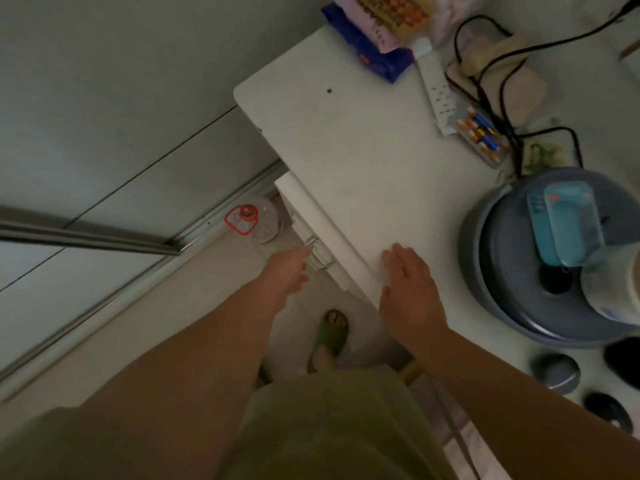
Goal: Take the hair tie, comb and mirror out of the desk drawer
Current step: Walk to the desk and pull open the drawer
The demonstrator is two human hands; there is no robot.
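The left hand reaches the drawer's metal handle, apparently gripping it, though blur obscures the fingers. The right hand lies flat and released on the white desk.

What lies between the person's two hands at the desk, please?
In the head view, only the white drawer front and the desk edge lie between the left hand, at the metal handle, and the right hand, flat on top.

No text can be read: the print on the pink, yellow and blue plastic packets at the far edge of the white desk is too blurred to make out.
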